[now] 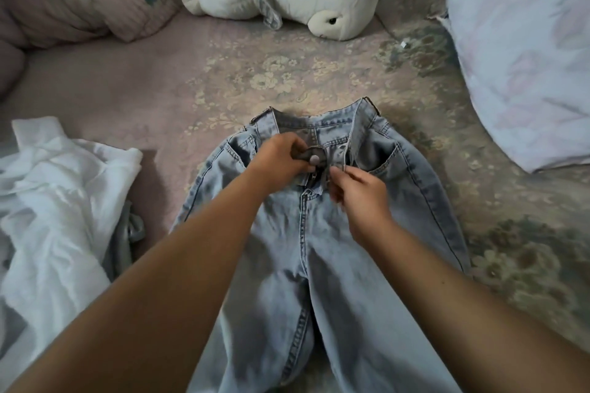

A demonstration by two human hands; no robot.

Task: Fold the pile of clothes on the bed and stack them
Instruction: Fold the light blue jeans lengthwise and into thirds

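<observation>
Jeans (319,265): lay flat on the bed (159,80), legs at 6 o'clock, waistband toward 12.
Left hand (281,159): fingers pinched the button tab.
Right hand (357,191): fingertips nipped the opposite fly edge.
Risk: tab might slip, leaving the fly gaping and the fold lopsided.
White garment (54,201): heaped at 9 o'clock, unfolded.

Dim, soft indoor light with a muted, slightly pink-grey cast. The brightest areas are the white cloth (54,201) at lower left and the pale pillow (523,51) at upper right, neither blown out. Soft shadows lie beside the cloth and under the forearms. Detail is smeared and slightly blurry throughout. Wide-angle stretch enlarges the forearms toward the bottom corners.
</observation>
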